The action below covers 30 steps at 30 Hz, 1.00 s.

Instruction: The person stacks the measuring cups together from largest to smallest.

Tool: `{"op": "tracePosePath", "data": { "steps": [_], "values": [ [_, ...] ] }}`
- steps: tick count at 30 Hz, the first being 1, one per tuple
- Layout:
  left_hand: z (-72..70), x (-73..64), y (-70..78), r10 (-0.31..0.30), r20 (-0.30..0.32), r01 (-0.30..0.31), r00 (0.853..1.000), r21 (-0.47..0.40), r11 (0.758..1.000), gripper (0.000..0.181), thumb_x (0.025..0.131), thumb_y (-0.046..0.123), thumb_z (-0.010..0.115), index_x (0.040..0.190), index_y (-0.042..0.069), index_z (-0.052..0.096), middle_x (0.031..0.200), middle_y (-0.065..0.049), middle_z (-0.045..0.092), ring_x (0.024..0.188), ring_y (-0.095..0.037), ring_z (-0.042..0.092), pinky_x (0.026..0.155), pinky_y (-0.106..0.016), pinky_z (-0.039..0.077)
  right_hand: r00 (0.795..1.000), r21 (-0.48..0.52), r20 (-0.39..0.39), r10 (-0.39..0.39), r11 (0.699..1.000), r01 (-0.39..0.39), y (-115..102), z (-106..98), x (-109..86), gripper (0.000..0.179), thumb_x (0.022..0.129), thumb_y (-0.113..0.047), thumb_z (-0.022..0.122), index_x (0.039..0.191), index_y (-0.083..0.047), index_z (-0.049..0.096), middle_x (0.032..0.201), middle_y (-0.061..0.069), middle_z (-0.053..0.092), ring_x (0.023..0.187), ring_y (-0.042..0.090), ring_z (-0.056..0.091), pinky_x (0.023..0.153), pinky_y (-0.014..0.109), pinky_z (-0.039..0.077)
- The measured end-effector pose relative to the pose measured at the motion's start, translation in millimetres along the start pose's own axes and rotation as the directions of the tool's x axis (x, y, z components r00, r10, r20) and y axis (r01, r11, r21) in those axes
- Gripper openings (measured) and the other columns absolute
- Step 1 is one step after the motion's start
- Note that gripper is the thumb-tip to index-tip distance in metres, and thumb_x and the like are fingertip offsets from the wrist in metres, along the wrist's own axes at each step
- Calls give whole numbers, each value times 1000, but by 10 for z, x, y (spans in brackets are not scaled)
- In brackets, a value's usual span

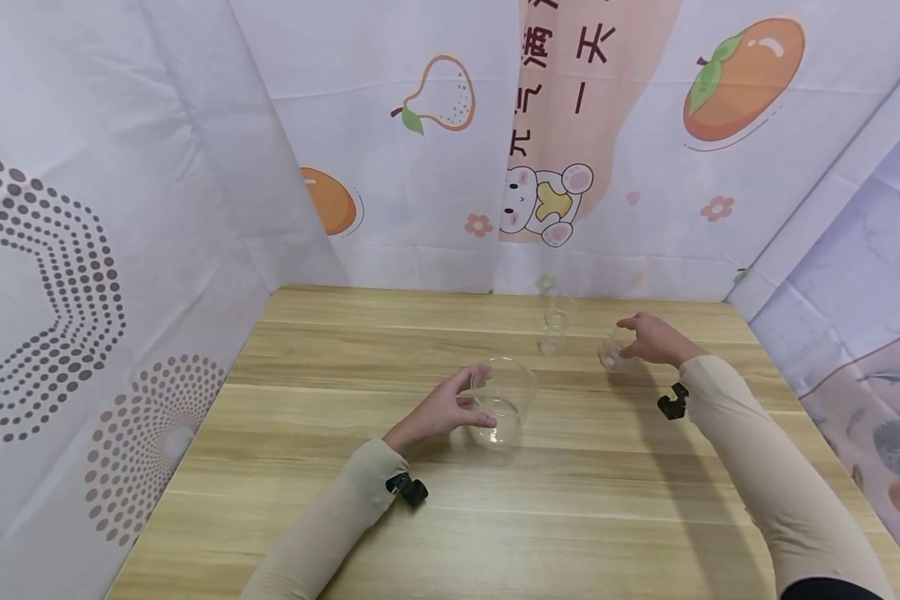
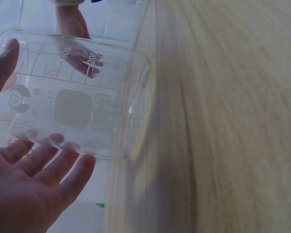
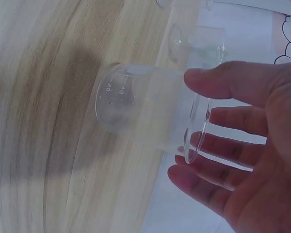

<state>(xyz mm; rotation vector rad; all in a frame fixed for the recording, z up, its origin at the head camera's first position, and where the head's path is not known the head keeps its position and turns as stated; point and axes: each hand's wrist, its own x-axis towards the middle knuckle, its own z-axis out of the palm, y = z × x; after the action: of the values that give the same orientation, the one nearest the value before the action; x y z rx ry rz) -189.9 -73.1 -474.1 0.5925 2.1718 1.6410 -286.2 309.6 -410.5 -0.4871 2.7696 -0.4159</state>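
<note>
A large clear glass beaker (image 1: 512, 392), printed with white graduations, stands on the wooden table. My left hand (image 1: 450, 404) holds it from the left, thumb at one side near the rim and fingertips against the other, as the left wrist view shows. Farther right, a small clear beaker (image 3: 140, 107) stands upright on the tabletop. My right hand (image 1: 654, 340) holds it around the rim from the right, thumb on one side and fingers on the other. In the right wrist view the fingers (image 3: 237, 145) show partly past the glass rim.
Between the hands, toward the back edge, stand two more small clear glass vessels (image 1: 558, 312), faint against the wood. The wooden table (image 1: 330, 500) meets printed curtains (image 1: 420, 192) at the back and sides. Black wrist mounts (image 1: 673, 403) sit on both sleeves.
</note>
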Motion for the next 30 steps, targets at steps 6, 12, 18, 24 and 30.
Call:
{"op": "tracePosePath", "data": {
  "steps": [6,12,18,24,30],
  "values": [
    [-5,5,5,4,3,-4,1000,-1,1000,92,78,21,83,151,7,30,155,-15,37,144,-29,34,115,-47,38,1000,-22,6,7,1000,-7,1,-17,22,60,90,-14,65,136,17,43,133,42,45,121,56,46,101,64,42],
    [-3,0,5,5,6,-5,1000,2,1000,92,78,20,83,151,7,30,155,-15,36,144,-30,34,115,-48,38,1000,-19,-2,22,1000,-22,-12,-16,25,59,90,-15,65,135,17,44,133,41,48,119,54,50,99,62,44],
    [-8,-5,7,11,5,-11,1000,2,1000,91,78,21,83,151,8,31,155,-15,37,144,-30,34,115,-48,38,999,-29,-14,30,999,-31,-34,-13,18,60,89,-15,66,134,19,44,129,41,50,118,55,50,99,62,44],
    [-12,-5,3,16,7,-16,1000,4,1000,90,79,20,82,151,8,31,155,-15,37,144,-30,35,115,-48,38,999,-27,-8,39,999,-39,-20,-6,44,61,89,-16,66,134,19,43,126,42,51,115,55,51,99,63,44],
    [-5,-6,-4,17,2,-17,1000,6,1000,89,78,19,83,151,8,32,155,-15,38,143,-30,36,114,-48,39,999,-18,-8,38,999,-38,-15,-3,32,62,89,-18,66,133,20,43,125,43,52,114,56,52,97,62,45]
  ]
}}
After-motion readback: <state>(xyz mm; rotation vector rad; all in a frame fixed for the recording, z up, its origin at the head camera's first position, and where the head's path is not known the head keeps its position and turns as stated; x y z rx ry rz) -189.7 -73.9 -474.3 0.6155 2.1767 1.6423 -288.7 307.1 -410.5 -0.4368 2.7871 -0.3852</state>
